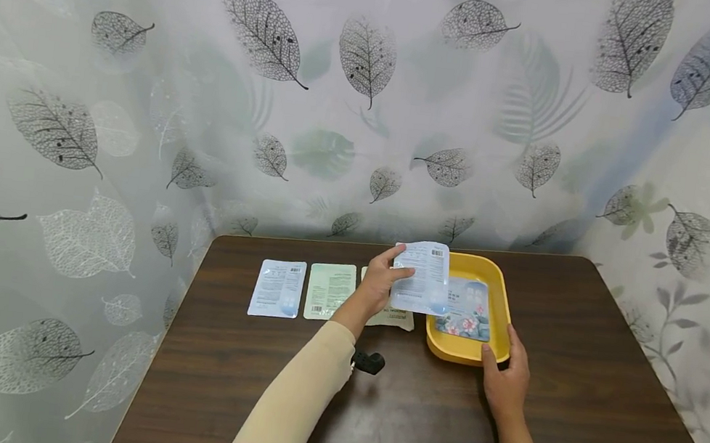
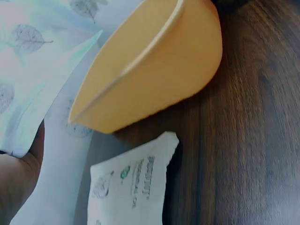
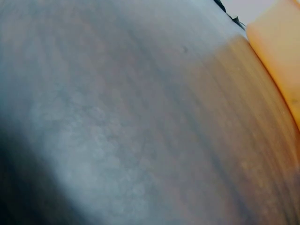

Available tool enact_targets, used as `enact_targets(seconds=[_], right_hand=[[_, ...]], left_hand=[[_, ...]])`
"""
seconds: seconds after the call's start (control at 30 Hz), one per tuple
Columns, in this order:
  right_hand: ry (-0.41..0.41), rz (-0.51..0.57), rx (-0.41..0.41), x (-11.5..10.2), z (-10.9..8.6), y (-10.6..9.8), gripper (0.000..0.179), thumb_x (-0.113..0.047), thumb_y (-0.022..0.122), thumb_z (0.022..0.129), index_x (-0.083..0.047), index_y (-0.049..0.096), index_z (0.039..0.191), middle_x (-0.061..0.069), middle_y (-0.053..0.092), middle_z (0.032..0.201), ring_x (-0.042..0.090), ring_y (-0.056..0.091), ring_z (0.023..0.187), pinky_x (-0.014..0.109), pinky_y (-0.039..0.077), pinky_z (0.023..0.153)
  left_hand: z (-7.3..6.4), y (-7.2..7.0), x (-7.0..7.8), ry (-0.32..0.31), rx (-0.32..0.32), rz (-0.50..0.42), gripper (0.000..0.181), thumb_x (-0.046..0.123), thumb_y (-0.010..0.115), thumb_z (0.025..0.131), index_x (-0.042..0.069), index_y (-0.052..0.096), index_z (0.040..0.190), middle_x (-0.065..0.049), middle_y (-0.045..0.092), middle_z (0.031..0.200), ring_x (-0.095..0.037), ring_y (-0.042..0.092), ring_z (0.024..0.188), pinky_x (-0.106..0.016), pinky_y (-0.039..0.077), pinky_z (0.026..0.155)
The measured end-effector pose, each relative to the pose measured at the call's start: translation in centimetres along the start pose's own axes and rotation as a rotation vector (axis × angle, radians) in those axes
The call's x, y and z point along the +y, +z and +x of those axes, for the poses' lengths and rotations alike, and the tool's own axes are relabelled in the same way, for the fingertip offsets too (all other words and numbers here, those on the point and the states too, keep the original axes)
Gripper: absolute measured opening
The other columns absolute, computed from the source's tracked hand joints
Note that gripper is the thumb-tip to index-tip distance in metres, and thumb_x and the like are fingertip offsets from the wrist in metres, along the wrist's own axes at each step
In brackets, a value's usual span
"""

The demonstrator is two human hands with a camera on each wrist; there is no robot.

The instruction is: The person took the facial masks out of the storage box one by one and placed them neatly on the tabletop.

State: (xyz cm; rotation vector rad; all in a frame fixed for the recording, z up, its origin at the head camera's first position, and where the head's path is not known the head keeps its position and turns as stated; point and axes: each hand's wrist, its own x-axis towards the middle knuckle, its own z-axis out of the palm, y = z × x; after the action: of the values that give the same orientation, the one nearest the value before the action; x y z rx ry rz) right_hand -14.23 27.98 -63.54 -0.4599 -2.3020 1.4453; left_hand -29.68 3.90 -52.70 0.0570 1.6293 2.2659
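Note:
My left hand (image 1: 378, 281) pinches a pale blue sheet-mask packet (image 1: 423, 284) between thumb and fingers, raised beside the left wall of a yellow plastic tray (image 1: 453, 355). In the left wrist view, part of the left hand (image 2: 21, 176) shows on the packet's lower edge. My right hand (image 1: 507, 378) grips the tray's near right corner, thumb by the rim and fingers along the outer side. Inside the tray lies a grey-blue packet with pink flowers (image 1: 471, 322), partly covered by the held one. The right wrist view is blurred and shows only the tray's wall (image 3: 281, 51).
Left of the tray, a row of packets lies on the brown wooden table (image 1: 411, 418): a blue packet (image 1: 277, 289), a green packet (image 1: 329, 288) and a cream packet (image 1: 398, 320) partly behind the left hand. A leaf-patterned curtain (image 1: 366, 128) surrounds the table's back and sides.

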Motion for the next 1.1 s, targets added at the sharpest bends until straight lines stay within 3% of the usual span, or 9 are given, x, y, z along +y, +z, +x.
enact_targets(seconds=[0.23, 0.47, 0.67, 0.83, 0.97, 1.1], right_hand=[[0.007, -0.018, -0.005, -0.1, -0.2, 0.0, 0.069, -0.032, 0.06, 0.102, -0.018, 0.029, 0.163, 0.02, 0.032, 0.164, 0.044, 0.031, 0.151, 0.063, 0.022, 0.123], [0.009, -0.023, -0.018, 0.0, -0.2, 0.0, 0.07, -0.034, 0.06, 0.102, -0.019, 0.029, 0.163, 0.019, 0.031, 0.165, 0.043, 0.03, 0.151, 0.063, 0.022, 0.124], [-0.001, -0.012, -0.009, 0.0, -0.3, 0.0, 0.069, -0.032, 0.061, 0.102, -0.018, 0.029, 0.162, 0.019, 0.032, 0.165, 0.043, 0.031, 0.151, 0.063, 0.022, 0.124], [-0.008, -0.01, -0.011, 0.0, -0.3, 0.0, 0.069, -0.032, 0.061, 0.102, -0.017, 0.03, 0.162, 0.019, 0.032, 0.164, 0.044, 0.031, 0.15, 0.063, 0.022, 0.123], [-0.01, -0.007, -0.011, 0.0, -0.3, 0.0, 0.069, -0.031, 0.061, 0.102, -0.017, 0.03, 0.162, 0.02, 0.033, 0.164, 0.043, 0.031, 0.15, 0.062, 0.023, 0.124], [-0.006, -0.003, -0.011, -0.2, -0.2, -0.1, 0.069, -0.031, 0.061, 0.102, -0.017, 0.03, 0.162, 0.02, 0.032, 0.164, 0.043, 0.031, 0.151, 0.062, 0.022, 0.124]], left_hand=[[-0.3, -1.2, -0.9, 0.044, 0.115, 0.069, 0.06, -0.003, 0.068, 0.092, 0.011, 0.054, 0.149, -0.016, 0.063, 0.131, -0.012, 0.066, 0.09, -0.021, 0.056, 0.073], [-1.0, -2.2, -1.7, 0.044, 0.231, 0.103, 0.05, 0.001, 0.07, 0.092, 0.013, 0.064, 0.14, -0.013, 0.067, 0.131, -0.01, 0.066, 0.086, -0.02, 0.056, 0.071], [-1.3, -2.8, -2.0, 0.04, 0.246, 0.098, 0.063, -0.003, 0.067, 0.091, 0.008, 0.05, 0.151, -0.018, 0.064, 0.138, -0.015, 0.068, 0.099, -0.022, 0.057, 0.078], [-1.6, -3.6, -2.7, 0.013, 0.259, 0.129, 0.079, -0.004, 0.065, 0.09, 0.015, 0.035, 0.16, -0.021, 0.066, 0.129, -0.022, 0.071, 0.093, -0.027, 0.059, 0.074], [-2.2, -4.2, -3.2, -0.02, 0.238, 0.127, 0.08, -0.007, 0.063, 0.089, 0.021, 0.037, 0.158, -0.019, 0.066, 0.126, -0.021, 0.072, 0.09, -0.028, 0.059, 0.073], [-2.8, -4.6, -3.6, -0.04, 0.212, 0.156, 0.074, -0.009, 0.062, 0.088, 0.017, 0.043, 0.154, -0.017, 0.067, 0.122, -0.019, 0.072, 0.087, -0.027, 0.059, 0.071]])
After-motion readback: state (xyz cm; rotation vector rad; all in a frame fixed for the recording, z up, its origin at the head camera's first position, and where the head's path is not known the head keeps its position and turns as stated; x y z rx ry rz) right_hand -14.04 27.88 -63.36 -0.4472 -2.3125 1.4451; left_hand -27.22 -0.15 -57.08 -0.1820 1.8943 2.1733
